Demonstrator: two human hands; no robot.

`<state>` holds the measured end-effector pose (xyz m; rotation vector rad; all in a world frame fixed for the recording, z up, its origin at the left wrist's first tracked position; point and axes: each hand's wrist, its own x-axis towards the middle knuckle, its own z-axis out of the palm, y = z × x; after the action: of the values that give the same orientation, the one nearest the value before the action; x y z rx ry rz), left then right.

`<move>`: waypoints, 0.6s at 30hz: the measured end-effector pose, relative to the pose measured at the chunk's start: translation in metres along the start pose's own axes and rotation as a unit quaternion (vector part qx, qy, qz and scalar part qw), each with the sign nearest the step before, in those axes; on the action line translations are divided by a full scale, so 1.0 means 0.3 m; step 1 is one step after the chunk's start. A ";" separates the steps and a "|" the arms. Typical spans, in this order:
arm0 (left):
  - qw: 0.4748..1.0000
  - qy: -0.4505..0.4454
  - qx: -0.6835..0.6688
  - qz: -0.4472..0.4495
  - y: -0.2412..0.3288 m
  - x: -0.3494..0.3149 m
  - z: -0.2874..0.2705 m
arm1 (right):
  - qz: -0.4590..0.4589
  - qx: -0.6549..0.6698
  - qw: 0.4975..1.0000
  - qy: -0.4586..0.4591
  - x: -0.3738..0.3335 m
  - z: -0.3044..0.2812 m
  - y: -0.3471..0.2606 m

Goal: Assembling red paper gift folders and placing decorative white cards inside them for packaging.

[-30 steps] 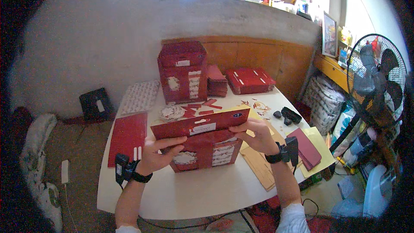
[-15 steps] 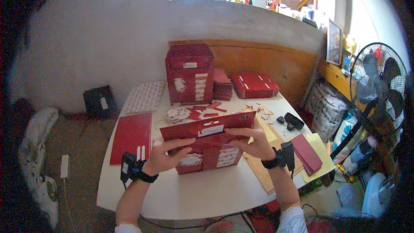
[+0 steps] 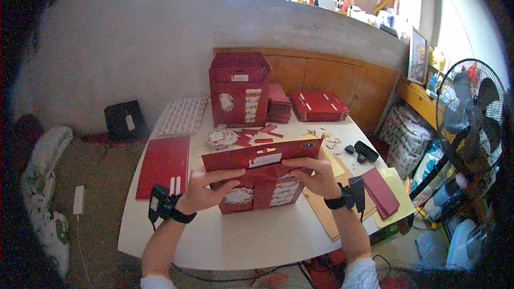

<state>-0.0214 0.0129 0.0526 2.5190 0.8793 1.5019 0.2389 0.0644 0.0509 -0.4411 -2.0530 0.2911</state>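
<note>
A red cardboard box [image 3: 262, 200] with white printed patches stands upright near the middle of the white table. Its wide top flap has a hanging hole and a white label. My left hand [image 3: 206, 188] grips the flap's left part, fingers along its front and thumb below. On the right part, my right hand [image 3: 316, 175] holds it in the same way, fingertips pressed near the fold. Both wrists wear black straps with small devices. Behind the box lie a whitish wound ball [image 3: 221, 137] and several red strips [image 3: 254, 134].
Similar red boxes [image 3: 238, 96] stand stacked at the back, beside red card piles [image 3: 319, 108]. Flat red card [image 3: 165, 166] lies left; maroon card [image 3: 381, 194], yellow sheets [image 3: 404, 203] and tan boards [image 3: 321, 217] lie right. A black item [image 3: 365, 151] sits behind them. A fan [image 3: 471, 93] stands far right.
The view has shifted slightly. My hands keep their hold on the box flap, with only a very small movement of the fingers and flap.
</note>
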 end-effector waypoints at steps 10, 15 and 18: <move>0.998 0.060 0.022 -0.024 0.002 -0.021 0.049 | -0.001 -0.220 0.948 0.231 -0.050 0.008 -0.012; 0.994 0.088 0.062 -0.018 0.018 -0.030 0.095 | 0.082 -0.126 0.959 0.239 -0.079 0.045 -0.031; 0.992 0.094 0.080 0.026 0.031 -0.008 0.118 | -0.063 -0.240 0.963 0.101 -0.022 0.027 -0.009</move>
<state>0.0111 0.0115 0.0356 2.5593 1.0038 1.7775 0.2345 0.0589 0.0428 -0.6014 -1.9290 -0.3270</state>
